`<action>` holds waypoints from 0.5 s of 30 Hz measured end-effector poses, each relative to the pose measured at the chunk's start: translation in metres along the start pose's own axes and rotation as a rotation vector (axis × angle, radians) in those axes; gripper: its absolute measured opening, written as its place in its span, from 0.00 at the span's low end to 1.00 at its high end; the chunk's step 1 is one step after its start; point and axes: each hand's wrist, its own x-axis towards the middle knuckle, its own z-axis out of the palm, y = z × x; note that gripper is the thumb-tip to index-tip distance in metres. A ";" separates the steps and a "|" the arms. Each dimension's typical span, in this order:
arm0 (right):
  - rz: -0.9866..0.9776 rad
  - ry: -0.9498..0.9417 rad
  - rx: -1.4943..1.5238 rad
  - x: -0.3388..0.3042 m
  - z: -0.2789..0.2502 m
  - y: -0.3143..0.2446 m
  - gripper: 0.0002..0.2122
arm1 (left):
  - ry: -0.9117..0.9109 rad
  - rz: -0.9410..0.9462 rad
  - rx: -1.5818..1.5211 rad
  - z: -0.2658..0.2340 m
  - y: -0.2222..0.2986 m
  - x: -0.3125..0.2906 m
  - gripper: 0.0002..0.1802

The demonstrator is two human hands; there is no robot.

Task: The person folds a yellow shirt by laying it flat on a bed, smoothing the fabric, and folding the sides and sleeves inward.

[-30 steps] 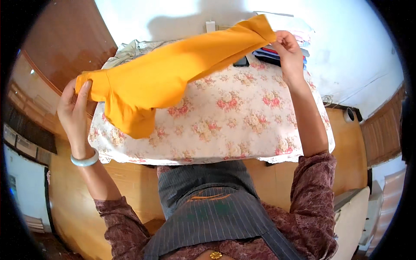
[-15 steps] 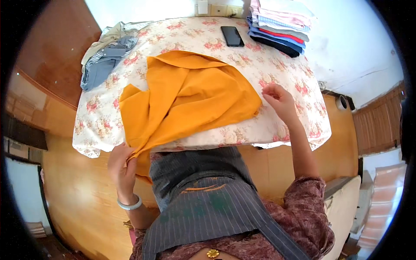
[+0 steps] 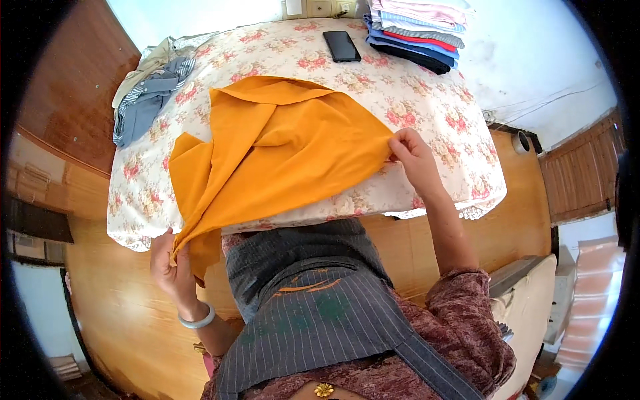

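Note:
A mustard-yellow garment [image 3: 293, 147] lies spread and creased across the floral tablecloth, its exact kind not clear from its folds. At the table's near left edge, my left hand [image 3: 172, 263] is closed on a gathered corner of it, and part of the cloth hangs over the edge there. My right hand [image 3: 413, 155] pinches the garment's right-hand tip between thumb and fingers. Between the two hands the near edge of the cloth runs fairly straight.
The floral tablecloth [image 3: 453, 167] covers the table. At the back right stands a stack of folded clothes [image 3: 417, 33], with a black phone [image 3: 341, 47] beside it. Grey and beige clothes [image 3: 150, 93] lie crumpled at the far left.
My right hand has come down onto the garment's right tip and taken hold of it. My left hand, still gripping its corner, has shifted slightly left, and the cloth looks smoother.

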 end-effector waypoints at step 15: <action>-0.348 -0.230 -0.710 -0.034 0.013 -0.025 0.19 | 0.007 0.071 0.075 -0.005 0.014 -0.008 0.14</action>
